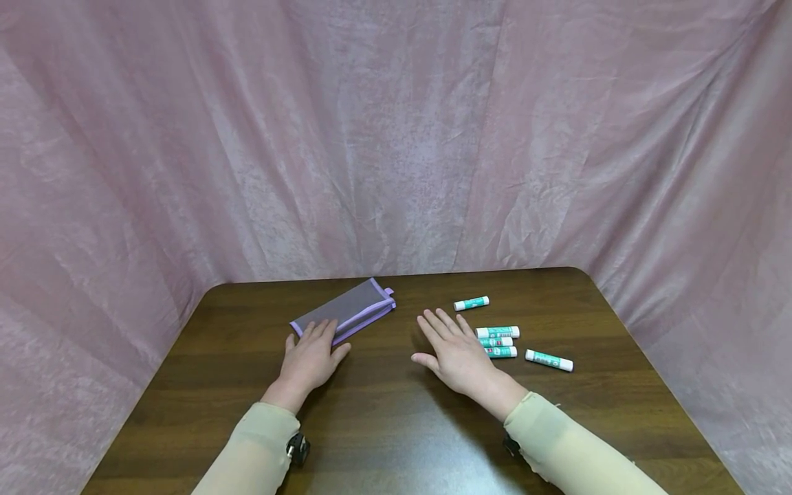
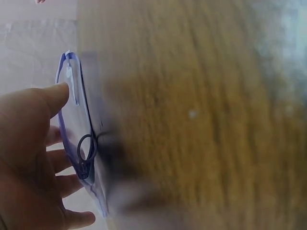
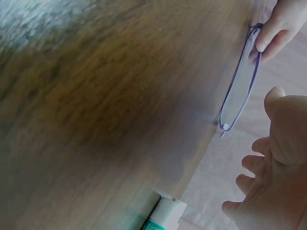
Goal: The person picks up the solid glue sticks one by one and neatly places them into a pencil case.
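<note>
A flat pencil pouch (image 1: 346, 309) of grey mesh with purple edging lies at the back, left of the middle of the table. My left hand (image 1: 311, 361) reaches over its near left end with the fingers extended. In the left wrist view, the thumb (image 2: 57, 99) is apart from the other fingers beside the pouch (image 2: 76, 115); firm contact cannot be told. My right hand (image 1: 459, 356) is held palm down, fingers straight, with nothing in it. Just right of it lie glue sticks (image 1: 498, 333) with green labels and white caps, partly hidden by the hand.
The brown wooden table (image 1: 371, 426) has rounded back corners. One more glue stick (image 1: 471, 303) lies near the back edge and another glue stick (image 1: 549, 361) farther right. A pink curtain (image 1: 396, 137) hangs behind and around the table.
</note>
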A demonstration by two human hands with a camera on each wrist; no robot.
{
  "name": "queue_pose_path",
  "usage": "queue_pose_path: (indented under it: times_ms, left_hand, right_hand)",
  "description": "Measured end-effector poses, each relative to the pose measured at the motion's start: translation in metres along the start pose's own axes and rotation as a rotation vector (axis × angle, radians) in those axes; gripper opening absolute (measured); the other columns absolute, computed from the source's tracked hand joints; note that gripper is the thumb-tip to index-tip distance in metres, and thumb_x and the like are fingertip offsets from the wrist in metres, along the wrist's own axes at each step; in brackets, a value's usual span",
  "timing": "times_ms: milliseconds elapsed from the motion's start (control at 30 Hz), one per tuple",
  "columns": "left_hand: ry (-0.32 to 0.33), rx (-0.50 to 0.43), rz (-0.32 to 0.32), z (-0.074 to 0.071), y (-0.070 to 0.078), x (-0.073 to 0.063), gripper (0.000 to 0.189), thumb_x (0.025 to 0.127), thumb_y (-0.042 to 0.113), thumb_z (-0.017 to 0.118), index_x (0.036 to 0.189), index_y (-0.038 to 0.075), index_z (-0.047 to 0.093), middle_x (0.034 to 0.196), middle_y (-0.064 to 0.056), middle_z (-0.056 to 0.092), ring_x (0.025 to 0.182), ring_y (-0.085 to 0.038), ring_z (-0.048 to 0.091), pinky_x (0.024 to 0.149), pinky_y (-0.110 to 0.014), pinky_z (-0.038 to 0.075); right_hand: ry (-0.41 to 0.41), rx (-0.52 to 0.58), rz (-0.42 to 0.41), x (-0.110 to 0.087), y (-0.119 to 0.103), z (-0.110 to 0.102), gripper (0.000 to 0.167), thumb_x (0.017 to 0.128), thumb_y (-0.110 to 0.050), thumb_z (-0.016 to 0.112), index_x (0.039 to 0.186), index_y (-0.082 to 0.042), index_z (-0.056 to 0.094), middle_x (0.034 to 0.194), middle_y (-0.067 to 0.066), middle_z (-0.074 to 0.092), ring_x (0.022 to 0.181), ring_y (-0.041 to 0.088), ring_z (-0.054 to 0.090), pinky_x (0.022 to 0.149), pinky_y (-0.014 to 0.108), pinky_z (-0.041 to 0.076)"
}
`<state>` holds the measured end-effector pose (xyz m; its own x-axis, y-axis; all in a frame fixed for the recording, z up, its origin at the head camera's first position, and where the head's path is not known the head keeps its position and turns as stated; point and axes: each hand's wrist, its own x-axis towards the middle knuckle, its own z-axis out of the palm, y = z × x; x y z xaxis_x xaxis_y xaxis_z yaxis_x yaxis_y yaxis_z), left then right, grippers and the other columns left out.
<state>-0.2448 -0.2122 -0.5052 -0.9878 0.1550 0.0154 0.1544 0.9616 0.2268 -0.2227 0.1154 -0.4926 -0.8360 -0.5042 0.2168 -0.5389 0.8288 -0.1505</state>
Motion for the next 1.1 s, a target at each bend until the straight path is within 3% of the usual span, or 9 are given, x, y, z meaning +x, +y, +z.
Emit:
queue_pose_path:
  times_ms: [500,767,1100]
  left_hand:
    - [0.002,-0.01,0.017,-0.002,0.006,-0.008,0.071,0.111,0.048,0.061,0.167,0.008,0.045,0.169,-0.021,0.045,0.158,-0.049,0.036,0.121,-0.08,0.02]
    - [0.032,0.002,0.042,-0.001,0.009,-0.01,0.069,0.111,0.048,0.062,0.165,0.007,0.049,0.167,-0.021,0.049,0.156,-0.049,0.04,0.12,-0.08,0.021]
    - [0.04,0.005,0.043,-0.001,0.014,-0.014,0.069,0.111,0.048,0.063,0.164,0.007,0.05,0.166,-0.02,0.051,0.156,-0.047,0.041,0.12,-0.081,0.022]
  right_hand:
    - [-0.05,0.006,0.034,-0.004,0.005,-0.002,0.08,0.112,-0.057,0.052,0.171,-0.006,0.036,0.177,0.017,0.033,0.165,0.039,0.026,0.13,0.064,0.019]
    - [0.0,0.012,0.039,-0.009,0.011,-0.004,0.078,0.11,-0.052,0.06,0.167,-0.002,0.042,0.173,0.021,0.04,0.162,0.042,0.031,0.127,0.066,0.024]
    - [-0.007,0.028,0.072,-0.014,0.019,-0.006,0.08,0.111,-0.054,0.059,0.168,-0.002,0.04,0.174,0.02,0.037,0.163,0.042,0.029,0.127,0.068,0.023]
